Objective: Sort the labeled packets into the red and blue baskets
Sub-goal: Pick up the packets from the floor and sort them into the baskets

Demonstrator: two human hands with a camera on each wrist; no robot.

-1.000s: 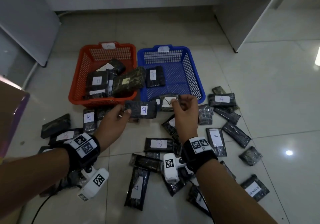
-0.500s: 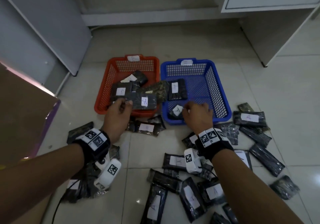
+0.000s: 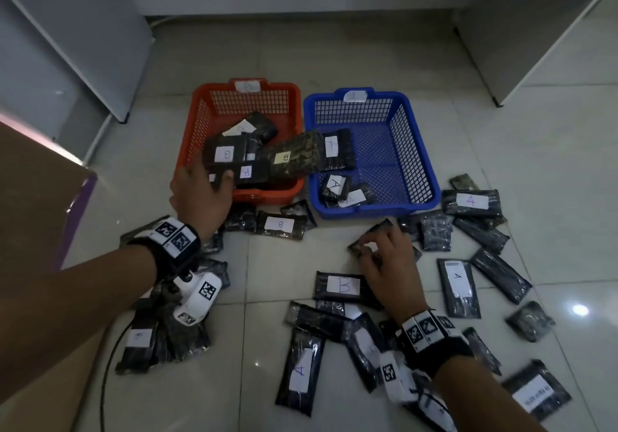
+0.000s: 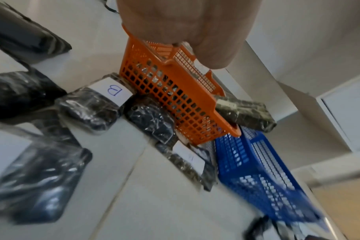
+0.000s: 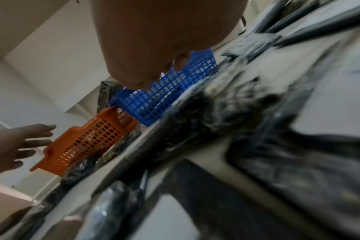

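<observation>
The red basket point(image 3: 200, 124) holds several dark packets labeled B, with the newest one point(image 3: 245, 172) at its front. My left hand point(image 3: 200, 187) hovers at that basket's front left corner, its fingers spread and holding nothing; the right wrist view shows the left hand point(image 5: 21, 142) the same way. The blue basket point(image 3: 418, 150) holds A packets point(image 3: 334, 182). My right hand point(image 3: 374, 247) is down on the floor in front of the blue basket, fingers curled on a dark packet point(image 3: 371, 232) whose label I cannot see.
A camouflage B packet point(image 3: 294, 157) lies across both baskets' shared rims. Many packets litter the tiles: a B packet point(image 3: 341, 286) by my right hand, another B point(image 3: 279, 226) before the red basket, A packets point(image 3: 458, 284) to the right. A brown board point(image 3: 33, 231) stands at left.
My left hand set its B packet into the red basket and let go. My right hand left the A packet in the blue basket and came back down to a dark packet on the floor.
</observation>
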